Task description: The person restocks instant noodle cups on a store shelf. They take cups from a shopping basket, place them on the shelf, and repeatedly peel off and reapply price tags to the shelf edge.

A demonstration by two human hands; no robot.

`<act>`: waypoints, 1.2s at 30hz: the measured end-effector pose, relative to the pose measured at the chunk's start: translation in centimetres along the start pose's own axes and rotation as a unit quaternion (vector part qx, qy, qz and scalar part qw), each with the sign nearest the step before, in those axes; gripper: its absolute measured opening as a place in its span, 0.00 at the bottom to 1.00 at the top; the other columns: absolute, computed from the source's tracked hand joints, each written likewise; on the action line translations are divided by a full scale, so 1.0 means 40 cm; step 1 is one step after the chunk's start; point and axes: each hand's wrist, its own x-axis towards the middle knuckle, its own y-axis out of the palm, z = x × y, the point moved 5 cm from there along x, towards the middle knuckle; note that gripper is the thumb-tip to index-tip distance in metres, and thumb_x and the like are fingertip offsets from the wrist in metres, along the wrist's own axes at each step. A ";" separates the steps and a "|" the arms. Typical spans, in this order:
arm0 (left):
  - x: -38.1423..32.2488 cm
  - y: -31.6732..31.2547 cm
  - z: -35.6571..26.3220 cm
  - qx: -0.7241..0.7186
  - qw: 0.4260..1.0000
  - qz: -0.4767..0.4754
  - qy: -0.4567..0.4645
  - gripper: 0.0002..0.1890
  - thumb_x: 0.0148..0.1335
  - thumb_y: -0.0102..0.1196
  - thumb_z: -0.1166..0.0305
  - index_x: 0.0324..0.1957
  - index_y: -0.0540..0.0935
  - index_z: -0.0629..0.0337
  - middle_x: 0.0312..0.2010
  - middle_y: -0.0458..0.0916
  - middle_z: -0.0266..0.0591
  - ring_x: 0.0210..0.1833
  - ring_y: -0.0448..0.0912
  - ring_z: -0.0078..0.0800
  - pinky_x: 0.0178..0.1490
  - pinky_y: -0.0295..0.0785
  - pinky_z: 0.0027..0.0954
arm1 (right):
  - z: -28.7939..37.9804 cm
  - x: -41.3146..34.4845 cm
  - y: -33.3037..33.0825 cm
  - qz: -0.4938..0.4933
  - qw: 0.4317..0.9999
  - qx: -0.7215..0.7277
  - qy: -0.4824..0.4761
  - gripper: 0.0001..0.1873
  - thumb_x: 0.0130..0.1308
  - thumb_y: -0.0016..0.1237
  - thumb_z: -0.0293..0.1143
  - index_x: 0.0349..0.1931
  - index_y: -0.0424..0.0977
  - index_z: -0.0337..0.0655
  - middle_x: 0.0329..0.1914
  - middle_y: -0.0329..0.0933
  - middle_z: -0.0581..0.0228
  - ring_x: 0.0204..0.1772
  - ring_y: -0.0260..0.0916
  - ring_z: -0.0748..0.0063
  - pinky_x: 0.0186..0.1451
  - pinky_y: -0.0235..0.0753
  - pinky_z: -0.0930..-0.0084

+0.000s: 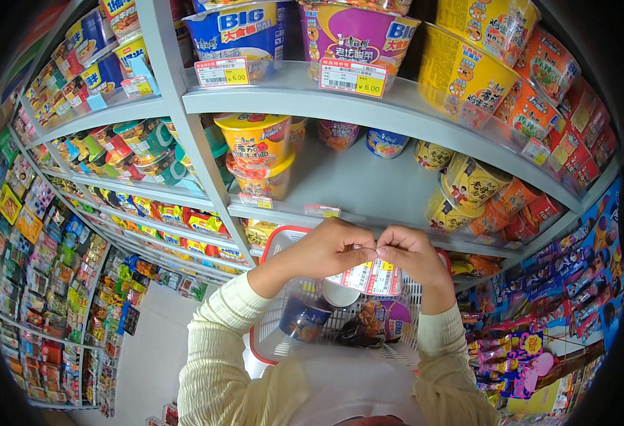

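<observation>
My left hand (338, 242) and my right hand (407, 253) meet in front of the shelf, fingertips pinched together at the top edge of some printed paper price labels (373, 278). The labels hang below the fingers, joined in a strip or held as a bunch; which one I cannot tell. Under them is a white plastic basket with a red rim (255, 341). Inside it lie a dark blue noodle cup (304, 319), a purple noodle bowl (391, 321), a white round cup or lid (341, 294) and a crumpled dark wrapper (355, 334).
Ahead stands a grey metal shelf (344, 175) carrying stacked yellow noodle tubs (258, 141), and beige tubs (471, 181) further right. Price tags line its clear edge strips (290, 72). Packaged snacks (556, 287) hang at right. A pale floor (149, 351) shows at lower left.
</observation>
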 end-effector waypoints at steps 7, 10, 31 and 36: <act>0.004 -0.004 -0.006 0.013 1.000 0.026 0.004 0.04 0.64 0.63 0.75 0.34 0.83 0.66 0.23 0.79 0.43 0.24 0.76 0.28 0.28 0.67 0.32 | 0.000 -0.003 0.002 0.014 1.000 0.002 0.020 0.04 0.76 0.57 0.26 0.41 0.77 0.35 0.34 0.76 0.78 0.37 0.67 0.91 0.38 0.68 0.85; 0.004 -0.008 -0.004 0.017 1.000 0.020 0.013 0.03 0.63 0.63 0.76 0.34 0.83 0.66 0.22 0.79 0.43 0.23 0.76 0.30 0.28 0.67 0.33 | -0.003 0.000 0.003 0.017 1.000 0.007 0.021 0.05 0.76 0.57 0.27 0.41 0.77 0.35 0.34 0.75 0.78 0.37 0.66 0.91 0.38 0.68 0.85; -0.010 -0.016 -0.019 0.074 0.994 -0.053 0.066 0.04 0.61 0.63 0.72 0.32 0.82 0.61 0.24 0.80 0.42 0.23 0.77 0.40 0.27 0.66 0.39 | -0.013 0.009 0.018 -0.026 1.000 0.014 -0.007 0.04 0.75 0.55 0.26 0.40 0.77 0.35 0.30 0.73 0.78 0.34 0.65 0.91 0.35 0.66 0.85; -0.022 -0.023 0.018 -0.038 0.999 -0.024 -0.025 0.05 0.64 0.65 0.72 0.38 0.84 0.62 0.25 0.80 0.42 0.26 0.77 0.31 0.31 0.68 0.34 | -0.005 0.009 0.026 -0.022 1.000 0.007 -0.019 0.04 0.75 0.56 0.25 0.41 0.78 0.34 0.32 0.76 0.77 0.37 0.69 0.91 0.39 0.69 0.86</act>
